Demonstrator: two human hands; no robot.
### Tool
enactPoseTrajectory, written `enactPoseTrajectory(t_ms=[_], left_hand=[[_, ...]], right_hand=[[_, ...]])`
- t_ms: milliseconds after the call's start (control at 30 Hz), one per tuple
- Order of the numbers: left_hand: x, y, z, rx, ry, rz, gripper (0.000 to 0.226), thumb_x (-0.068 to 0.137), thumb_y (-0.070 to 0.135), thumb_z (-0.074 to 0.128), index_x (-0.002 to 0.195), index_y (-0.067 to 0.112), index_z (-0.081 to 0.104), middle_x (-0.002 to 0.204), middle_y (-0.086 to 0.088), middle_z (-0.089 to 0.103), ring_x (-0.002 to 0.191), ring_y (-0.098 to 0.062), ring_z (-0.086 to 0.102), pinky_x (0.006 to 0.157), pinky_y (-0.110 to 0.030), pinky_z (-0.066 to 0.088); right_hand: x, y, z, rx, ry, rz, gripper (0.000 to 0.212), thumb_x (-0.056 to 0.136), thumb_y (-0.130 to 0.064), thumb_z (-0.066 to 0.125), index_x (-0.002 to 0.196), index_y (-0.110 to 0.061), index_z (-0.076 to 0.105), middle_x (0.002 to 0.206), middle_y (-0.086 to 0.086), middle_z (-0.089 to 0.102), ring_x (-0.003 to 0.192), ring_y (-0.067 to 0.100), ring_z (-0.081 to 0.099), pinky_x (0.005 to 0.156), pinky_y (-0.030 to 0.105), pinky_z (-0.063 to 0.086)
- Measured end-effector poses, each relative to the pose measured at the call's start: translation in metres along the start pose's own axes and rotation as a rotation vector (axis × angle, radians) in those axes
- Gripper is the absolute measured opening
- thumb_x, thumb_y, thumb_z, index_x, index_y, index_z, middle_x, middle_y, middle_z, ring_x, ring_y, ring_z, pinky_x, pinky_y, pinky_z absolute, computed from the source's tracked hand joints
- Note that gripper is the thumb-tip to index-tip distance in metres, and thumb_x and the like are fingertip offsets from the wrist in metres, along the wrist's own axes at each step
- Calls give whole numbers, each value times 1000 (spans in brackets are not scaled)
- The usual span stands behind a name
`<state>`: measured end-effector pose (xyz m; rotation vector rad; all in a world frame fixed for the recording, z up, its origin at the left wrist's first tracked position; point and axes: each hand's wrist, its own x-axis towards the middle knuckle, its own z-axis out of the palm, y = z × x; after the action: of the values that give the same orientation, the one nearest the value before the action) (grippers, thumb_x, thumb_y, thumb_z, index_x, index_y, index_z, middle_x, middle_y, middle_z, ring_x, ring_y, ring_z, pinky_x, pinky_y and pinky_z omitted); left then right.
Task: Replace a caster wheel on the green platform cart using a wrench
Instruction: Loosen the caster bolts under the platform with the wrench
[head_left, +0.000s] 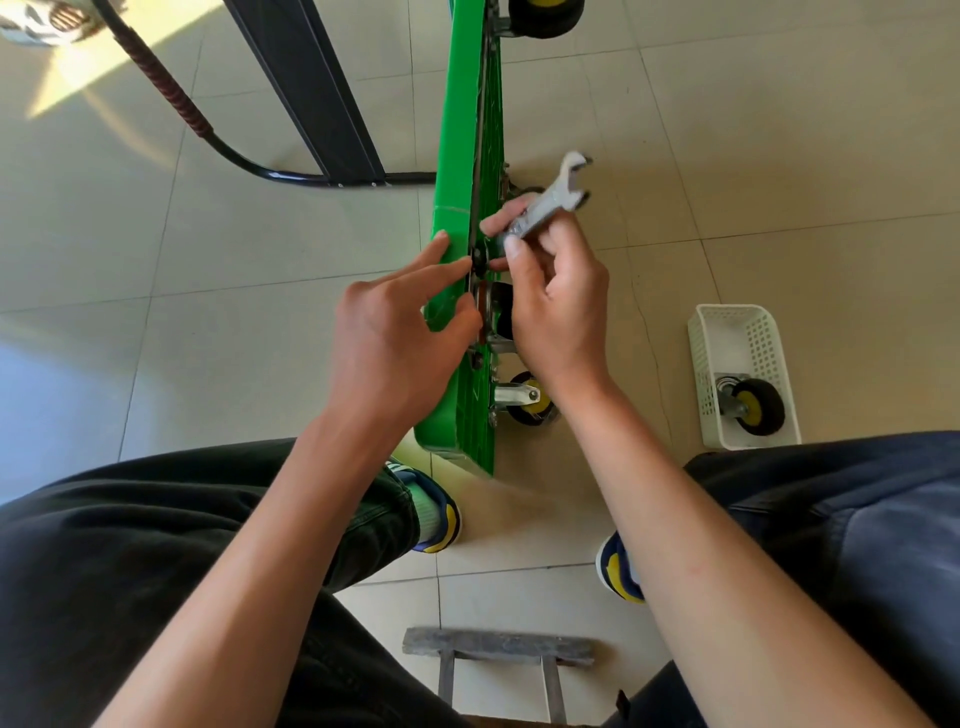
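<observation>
While the green platform cart (457, 156) stands on edge at frame centre, a flat grey open-ended wrench (551, 200) is pinched in the right hand (558, 306). Fingers of the left hand (392, 332) are spread against its smooth deck. A black-and-yellow caster wheel (750, 405) lies in the white perforated basket (737, 332), lower right.

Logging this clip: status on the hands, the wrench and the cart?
Right hand grips wrench, jaw end free. Left hand fingers on green cart, stood on edge. Spare caster in white basket. Nothing blocking.
</observation>
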<state>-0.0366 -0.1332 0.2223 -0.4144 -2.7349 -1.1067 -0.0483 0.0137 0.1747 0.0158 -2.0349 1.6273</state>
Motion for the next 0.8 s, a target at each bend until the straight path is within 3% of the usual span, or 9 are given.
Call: enactPoseTrajectory(t_ms=[67, 200, 367, 467, 633, 800], left_hand=[[0, 0, 0, 3, 0, 1, 31, 90, 21, 72, 121, 23, 74, 139, 1, 62, 74, -30, 75, 73, -17, 56], [0, -1, 0, -2, 7, 4, 31, 90, 19, 72, 121, 21, 75, 138, -1, 63, 78, -25, 75, 72, 0, 45], [0, 0, 1, -9, 7, 28, 30, 91, 17, 72, 121, 19, 75, 139, -2, 62, 75, -30, 75, 69, -22, 60], [0, -1, 1, -14, 15, 31, 30, 91, 17, 71, 120, 19, 75, 139, -3, 62, 75, -31, 75, 69, -33, 63], [0, -1, 0, -9, 15, 31, 29, 91, 16, 71, 120, 17, 75, 139, -4, 62, 70, -31, 75, 66, -32, 63], [-1, -1, 1, -6, 7, 24, 29, 91, 17, 72, 120, 18, 75, 139, -3, 62, 60, -22, 72, 58, -24, 58]], right_hand=[[-8, 4, -4, -37, 31, -4, 19, 103, 1, 50, 110, 2, 67, 112, 3, 71, 104, 12, 69, 83, 46, 60], [-13, 8, -11, 15, 49, 47, 22, 103, -1, 52, 115, 4, 70, 119, 8, 70, 113, 14, 68, 88, 45, 62], [4, 10, -26, -112, 65, 11, 22, 105, -16, 54, 116, -5, 69, 110, 4, 76, 100, 10, 74, 73, 42, 64], [11, 12, -32, -230, 55, -31, 22, 106, -23, 53, 112, -11, 71, 100, -1, 78, 82, 6, 73, 59, 34, 57], [17, 11, -32, -225, 43, -20, 21, 106, -21, 49, 109, -11, 68, 98, 0, 77, 75, 12, 72, 52, 34, 52], [24, 11, -30, -84, 53, 153, 17, 106, -16, 42, 111, -13, 58, 97, 1, 76, 81, 13, 73, 60, 25, 49]])
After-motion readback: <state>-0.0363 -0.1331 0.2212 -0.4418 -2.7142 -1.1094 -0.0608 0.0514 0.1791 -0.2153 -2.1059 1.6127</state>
